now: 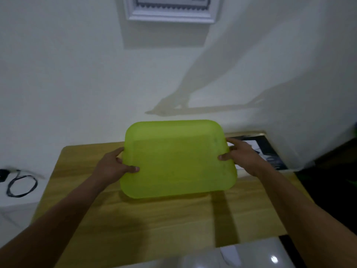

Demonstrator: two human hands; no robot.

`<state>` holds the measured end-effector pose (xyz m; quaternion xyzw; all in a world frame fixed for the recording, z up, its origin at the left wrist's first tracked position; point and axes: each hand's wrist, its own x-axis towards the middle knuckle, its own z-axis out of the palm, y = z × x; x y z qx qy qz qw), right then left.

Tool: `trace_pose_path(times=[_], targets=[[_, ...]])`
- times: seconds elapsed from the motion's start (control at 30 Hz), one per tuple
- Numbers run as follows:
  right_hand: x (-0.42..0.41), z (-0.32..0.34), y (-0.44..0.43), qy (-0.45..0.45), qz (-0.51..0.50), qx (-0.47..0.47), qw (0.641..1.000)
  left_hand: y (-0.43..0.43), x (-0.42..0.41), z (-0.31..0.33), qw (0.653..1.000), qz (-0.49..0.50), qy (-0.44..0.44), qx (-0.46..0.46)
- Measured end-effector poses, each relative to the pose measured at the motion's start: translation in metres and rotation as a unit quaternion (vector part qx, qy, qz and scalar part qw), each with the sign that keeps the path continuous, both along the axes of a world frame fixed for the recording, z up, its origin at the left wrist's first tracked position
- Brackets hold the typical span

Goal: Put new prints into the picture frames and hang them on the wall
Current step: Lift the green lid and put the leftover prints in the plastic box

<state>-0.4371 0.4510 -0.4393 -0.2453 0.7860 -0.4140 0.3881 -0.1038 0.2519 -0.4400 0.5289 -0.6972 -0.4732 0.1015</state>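
Head view: a green tray [177, 159] of translucent plastic is held over the middle of the wooden bench [154, 219] by both hands. The left hand [114, 165] is clasped on the tray's left edge, with the thumb laid across the top face and the fingers curled round the rim. The right hand [241, 155] is clasped on the right edge, with the thumb pressed on top and the forefinger stretched along the far right corner. Whether the tray's near edge touches the bench cannot be told. A dark-bordered picture frame [270, 149] is seen lying flat at the far right of the bench, partly hidden by the right hand. A white frame [170, 18] is hung on the wall [77, 74] above. A looped black cable [36, 183] is seen at the far left.
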Motion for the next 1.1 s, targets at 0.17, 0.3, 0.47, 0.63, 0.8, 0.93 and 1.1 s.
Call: trace_pose_path(times=[0.17, 0.3, 0.47, 0.63, 0.8, 0.93, 1.1], targets=[[-0.084, 0.002, 0.064, 0.048, -0.065, -0.001, 0.997, 0.061, -0.098, -0.016, 1.000, -0.005, 0.013, 0.010], [-0.143, -0.002, 0.095, 0.073, -0.065, 0.020, 0.995, 0.100, -0.168, -0.034, 0.999, 0.012, 0.031, 0.029], [-0.211, -0.023, 0.111, 0.093, -0.054, 0.053, 0.993, 0.124, -0.241, -0.053, 0.999, 0.026, 0.041, 0.015], [-0.257, -0.046, 0.118, 0.091, -0.062, 0.052, 0.993, 0.135, -0.292, -0.062, 0.999, 0.025, 0.027, -0.020], [-0.283, -0.069, 0.121, 0.101, -0.074, 0.052, 0.991, 0.140, -0.318, -0.070, 0.998, 0.003, -0.015, -0.059], [-0.297, -0.078, 0.115, 0.136, -0.045, 0.054, 0.988, 0.142, -0.324, -0.074, 0.996, -0.001, -0.041, -0.073], [-0.320, -0.110, 0.117, 0.148, -0.032, 0.056, 0.987, 0.140, -0.329, -0.075, 0.995, -0.017, -0.061, -0.078]])
